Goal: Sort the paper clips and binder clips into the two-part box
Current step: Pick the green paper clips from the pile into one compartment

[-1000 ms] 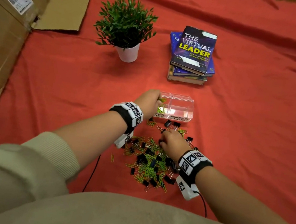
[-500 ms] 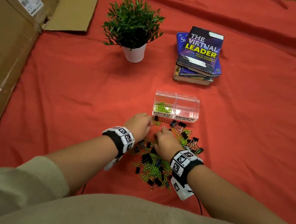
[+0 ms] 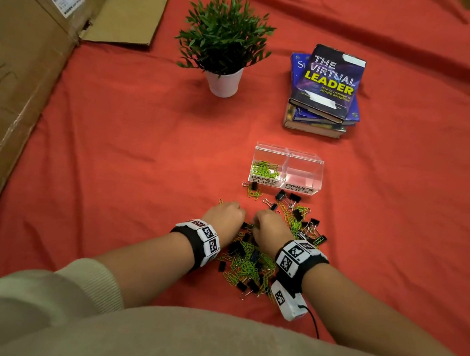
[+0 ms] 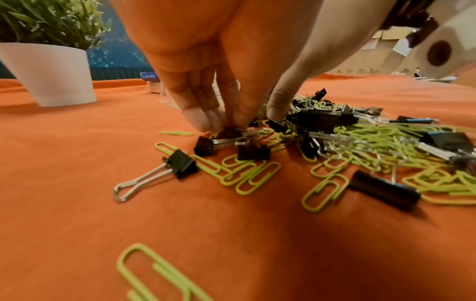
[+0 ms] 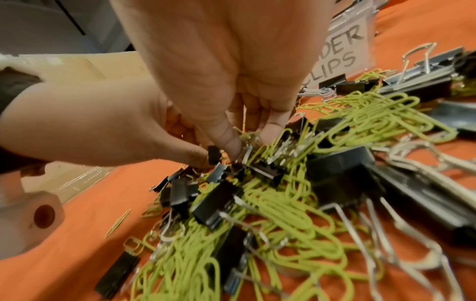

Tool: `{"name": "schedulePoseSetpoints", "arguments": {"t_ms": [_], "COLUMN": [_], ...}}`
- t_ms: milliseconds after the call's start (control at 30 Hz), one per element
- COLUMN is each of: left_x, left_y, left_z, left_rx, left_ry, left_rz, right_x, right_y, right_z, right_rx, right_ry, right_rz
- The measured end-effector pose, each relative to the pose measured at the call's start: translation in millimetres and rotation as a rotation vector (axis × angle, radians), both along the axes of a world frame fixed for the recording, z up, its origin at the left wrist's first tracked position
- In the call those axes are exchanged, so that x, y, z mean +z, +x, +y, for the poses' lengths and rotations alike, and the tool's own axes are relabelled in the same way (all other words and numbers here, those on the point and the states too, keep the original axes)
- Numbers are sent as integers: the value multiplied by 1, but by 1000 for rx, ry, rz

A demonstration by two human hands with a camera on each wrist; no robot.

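Both hands (image 3: 246, 223) fingertips-down in clip pile (image 3: 249, 259) (mixed paper/binder).

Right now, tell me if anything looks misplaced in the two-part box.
Nothing misplaced. The two-part box holds only green paper clips in its PAPER CLIPS side; the BINDER CLIPS side looks empty, and black binder clips lie outside.

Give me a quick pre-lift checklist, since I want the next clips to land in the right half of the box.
1. Two-part box open on top: ok.
2. Labels readable, paper clips left, binder clips right: ok.
3. Binder half holds no clips yet: ok.
4. Left hand fingertips down in the pile: ok.
5. Right hand pinching one kind only: cannot tell.
6. Way from pile to box clear of the plant and books: ok.
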State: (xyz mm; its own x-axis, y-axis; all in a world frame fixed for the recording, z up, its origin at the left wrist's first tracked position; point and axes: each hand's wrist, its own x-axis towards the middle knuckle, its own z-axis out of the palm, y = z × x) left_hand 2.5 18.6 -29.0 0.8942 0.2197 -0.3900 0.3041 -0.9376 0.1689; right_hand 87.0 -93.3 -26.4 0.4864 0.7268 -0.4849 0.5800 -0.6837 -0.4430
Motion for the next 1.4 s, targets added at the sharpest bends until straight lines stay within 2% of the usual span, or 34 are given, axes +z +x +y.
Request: {"name": "schedulePoseSetpoints", "arguments": {"t_ms": [67, 233, 367, 467, 700, 833, 967, 1100, 1200, 1267, 1400], "left_x": [0, 0, -3, 0, 9, 10, 11, 6, 3, 2, 4], "left_y": [0, 3, 4, 4, 7, 7, 6, 5, 1, -3, -11], "left_z": [-1, 3, 9, 18, 49, 61, 63, 65, 66, 67, 72], "left_rx": [-15, 18, 102, 233, 622, 762, 812, 793, 664, 531, 205], "left_ry": [8, -58, -160, -317, -637, -823, -812, -694, -509, -433, -291], "left_rz": [2, -5, 5, -58, -258, -261, -196, -135, -95, -39, 65], "right_x": [3, 13, 15, 16, 13, 13, 15, 17, 16, 12, 5], "right_y": [6, 26, 40, 43, 42, 39, 36, 35, 33, 30, 19], "right_z": [0, -9, -15, -16, -15, -12, -10, -6, -3, -4, 2], "right_rx": [-89, -341, -515, -657, -700, -735, -798, -831, -809, -620, -188], "right_ry": [5, 66, 143, 215, 219, 243, 274, 323, 300, 193, 5], "right_rz": [79, 404, 666, 892, 897, 935, 1002, 941, 867, 694, 216]}}
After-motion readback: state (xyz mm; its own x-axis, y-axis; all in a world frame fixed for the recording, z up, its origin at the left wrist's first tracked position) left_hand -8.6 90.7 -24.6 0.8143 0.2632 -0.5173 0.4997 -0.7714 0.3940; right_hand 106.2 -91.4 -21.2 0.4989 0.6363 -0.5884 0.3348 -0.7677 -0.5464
